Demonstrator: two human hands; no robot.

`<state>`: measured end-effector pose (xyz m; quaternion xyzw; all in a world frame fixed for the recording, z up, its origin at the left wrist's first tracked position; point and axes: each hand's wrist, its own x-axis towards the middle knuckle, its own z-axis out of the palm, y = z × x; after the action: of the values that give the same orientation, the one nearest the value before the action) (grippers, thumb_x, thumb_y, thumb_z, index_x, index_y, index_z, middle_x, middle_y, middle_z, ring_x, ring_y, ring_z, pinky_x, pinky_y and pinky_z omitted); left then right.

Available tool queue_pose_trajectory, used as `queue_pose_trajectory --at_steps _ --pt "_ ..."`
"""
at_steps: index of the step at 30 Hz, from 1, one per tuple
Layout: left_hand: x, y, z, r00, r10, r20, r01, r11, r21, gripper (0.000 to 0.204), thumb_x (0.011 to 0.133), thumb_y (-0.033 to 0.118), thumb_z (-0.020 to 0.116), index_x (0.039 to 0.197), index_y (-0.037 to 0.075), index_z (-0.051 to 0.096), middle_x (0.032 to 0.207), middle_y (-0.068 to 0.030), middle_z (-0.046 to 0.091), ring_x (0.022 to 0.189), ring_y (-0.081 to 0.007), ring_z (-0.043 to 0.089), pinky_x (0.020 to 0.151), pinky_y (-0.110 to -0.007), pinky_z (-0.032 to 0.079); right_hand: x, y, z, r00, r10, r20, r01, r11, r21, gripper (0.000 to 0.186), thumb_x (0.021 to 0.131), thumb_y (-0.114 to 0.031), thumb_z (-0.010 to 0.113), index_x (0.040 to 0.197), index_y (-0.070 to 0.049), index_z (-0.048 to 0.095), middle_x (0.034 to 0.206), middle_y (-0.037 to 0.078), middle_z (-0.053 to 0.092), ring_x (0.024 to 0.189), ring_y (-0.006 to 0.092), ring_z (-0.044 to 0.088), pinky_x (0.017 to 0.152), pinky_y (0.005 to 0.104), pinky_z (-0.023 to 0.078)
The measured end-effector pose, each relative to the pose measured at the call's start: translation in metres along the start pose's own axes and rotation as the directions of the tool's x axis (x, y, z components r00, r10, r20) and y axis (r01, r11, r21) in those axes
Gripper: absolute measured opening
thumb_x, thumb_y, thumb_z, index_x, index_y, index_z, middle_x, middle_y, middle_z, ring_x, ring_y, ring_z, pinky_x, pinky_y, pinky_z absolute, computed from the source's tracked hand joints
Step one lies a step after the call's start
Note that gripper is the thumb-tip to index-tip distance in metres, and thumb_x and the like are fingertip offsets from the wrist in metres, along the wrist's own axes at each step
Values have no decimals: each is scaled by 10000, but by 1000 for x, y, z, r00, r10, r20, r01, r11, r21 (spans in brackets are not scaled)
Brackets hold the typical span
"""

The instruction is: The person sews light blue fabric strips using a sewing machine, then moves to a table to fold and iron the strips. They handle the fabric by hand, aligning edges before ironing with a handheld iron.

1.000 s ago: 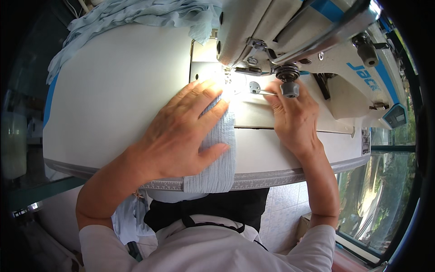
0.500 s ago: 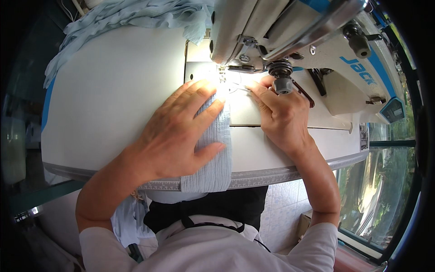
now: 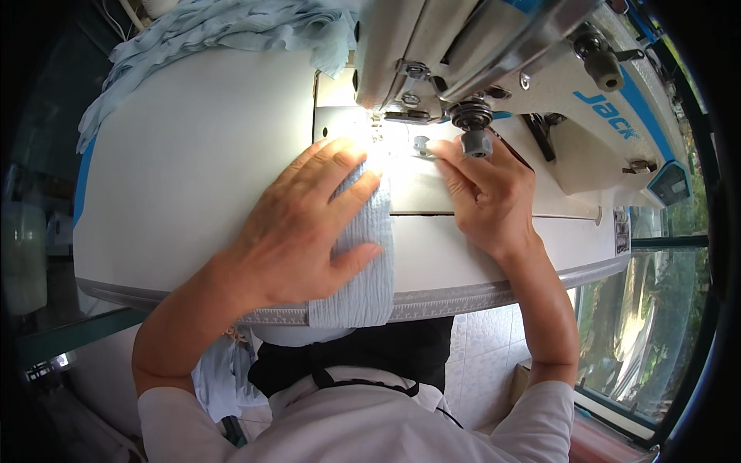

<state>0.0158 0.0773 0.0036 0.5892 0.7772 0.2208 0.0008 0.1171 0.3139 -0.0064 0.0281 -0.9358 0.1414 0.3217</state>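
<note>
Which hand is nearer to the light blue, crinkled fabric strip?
The left hand: it lies flat on the light blue, crinkled fabric strip. The right hand is to the strip's right, apart from it.

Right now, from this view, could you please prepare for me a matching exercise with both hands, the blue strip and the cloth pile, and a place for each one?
Column one:
1. left hand
2. pile
3. right hand
4. strip

Column two:
A. right of the strip, near a small grey part
B. lying over the near edge of the table
C. palm down, partly over the strip
D. heaped at the far side of the table

Pairs: 1-C, 2-D, 3-A, 4-B
</note>
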Motion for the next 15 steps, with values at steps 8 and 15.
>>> queue_pose_trajectory --at_steps 8,15 --pt "0 -2 2 1000 10 16 -10 1000 2 716 812 297 761 1376 -58 500 1393 -224 474 1362 -411 428 1199 -502 299 3 0 5 999 -46 29 45 998 32 153 836 -151 798 743 -69 710 752 -8 588 515 155 546 461 320 410" --pt "0 -1 0 1000 4 30 -5 1000 16 720 817 303 754 1380 -61 494 1402 -222 466 1371 -408 417 1206 -499 290 3 0 6 998 -47 33 45 998 46 141 841 -158 795 755 -72 723 749 -5 577 523 155 550 467 321 416"
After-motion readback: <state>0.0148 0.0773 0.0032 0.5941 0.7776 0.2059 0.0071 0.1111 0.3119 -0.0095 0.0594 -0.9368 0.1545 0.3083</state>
